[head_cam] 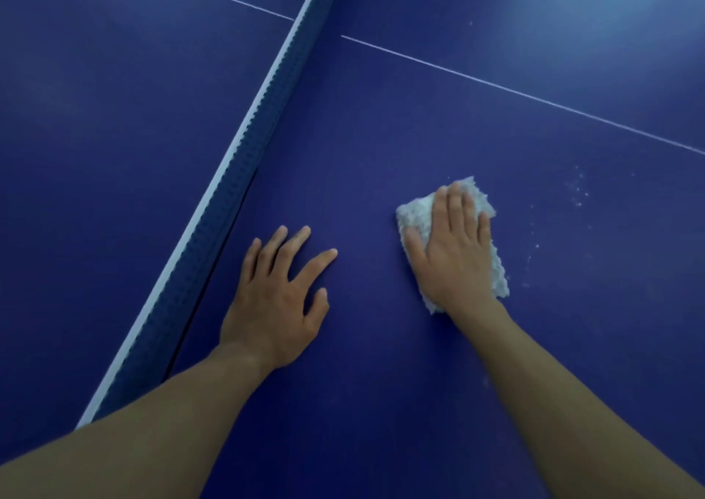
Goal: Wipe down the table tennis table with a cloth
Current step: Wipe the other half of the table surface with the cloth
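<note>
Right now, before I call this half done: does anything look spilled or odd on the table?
Yes: pale specks are scattered on the blue table right of the cloth under the right hand. They look like dust or lint not yet wiped. Nothing else stands out.

Nothing to read here, folks: no words, numbers or logos anywhere. The dark blue table tennis bench (381, 136) carries only a thin white painted line (496, 85), no lettering on it. The white top band (244, 132) of the net shows no print, and the white fluffy cloth (414, 212) shows no tag or label.
</note>
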